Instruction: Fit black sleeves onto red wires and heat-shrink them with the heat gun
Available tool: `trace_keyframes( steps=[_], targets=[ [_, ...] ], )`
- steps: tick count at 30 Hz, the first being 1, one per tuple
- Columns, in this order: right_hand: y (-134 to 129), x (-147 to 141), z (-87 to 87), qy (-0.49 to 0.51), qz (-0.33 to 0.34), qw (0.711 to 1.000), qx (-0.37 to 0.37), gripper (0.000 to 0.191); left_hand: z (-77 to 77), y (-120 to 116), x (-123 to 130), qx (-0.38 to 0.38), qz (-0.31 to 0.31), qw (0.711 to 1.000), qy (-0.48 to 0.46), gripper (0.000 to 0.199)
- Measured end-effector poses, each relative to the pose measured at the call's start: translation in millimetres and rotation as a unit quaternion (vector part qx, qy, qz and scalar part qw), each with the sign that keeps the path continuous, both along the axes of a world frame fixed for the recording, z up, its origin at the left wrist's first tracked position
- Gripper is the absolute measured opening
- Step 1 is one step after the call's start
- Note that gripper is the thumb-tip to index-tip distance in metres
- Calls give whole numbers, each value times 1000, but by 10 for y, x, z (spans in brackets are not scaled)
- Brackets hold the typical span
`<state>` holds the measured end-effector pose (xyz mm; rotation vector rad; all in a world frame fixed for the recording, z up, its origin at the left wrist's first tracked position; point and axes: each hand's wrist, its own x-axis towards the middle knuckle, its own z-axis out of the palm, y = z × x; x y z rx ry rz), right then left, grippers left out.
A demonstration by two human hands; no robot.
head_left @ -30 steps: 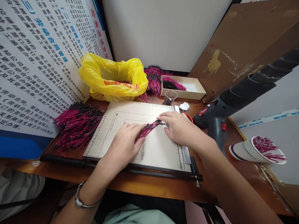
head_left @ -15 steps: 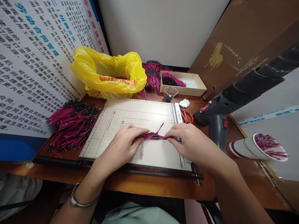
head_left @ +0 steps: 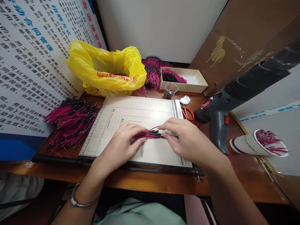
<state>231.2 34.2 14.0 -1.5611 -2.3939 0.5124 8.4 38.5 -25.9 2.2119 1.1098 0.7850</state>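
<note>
A small bundle of pink wires with black ends lies between my hands over the cream gridded cutting board. My left hand is closed on the bundle's left part, thumb below and fingers above. At the bundle's right end is my right hand, its thumb and index finger a little apart around the black tips. One pink wire slants up from the bundle to the right index fingertip. Whether the right fingers pinch that wire is hard to make out.
Loose wires are heaped left of the board. Behind it stand a yellow bag, a clear cup and a cream box. Orange-handled scissors, a heat gun and a paper cup of wires are on the right.
My right hand has shifted slightly left and its thumb and fingers have spread from the bundle's end. The stray wire that stuck up with its black tip now slants toward my right index finger.
</note>
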Motion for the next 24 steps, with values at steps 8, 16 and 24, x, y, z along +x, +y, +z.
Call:
trace_keyframes(
  steps=[8, 16, 24],
  targets=[
    [221, -17, -32, -41, -57, 997, -40, 20, -5, -27, 10, 27, 15, 999, 10, 10],
    [196, -14, 5, -61, -58, 995, -58, 18, 18, 38, 48, 41, 23, 998, 37, 12],
    [274, -157, 54, -66, -20, 996, -56, 18, 2, 77, 73, 54, 69, 994, 60, 14]
  ],
)
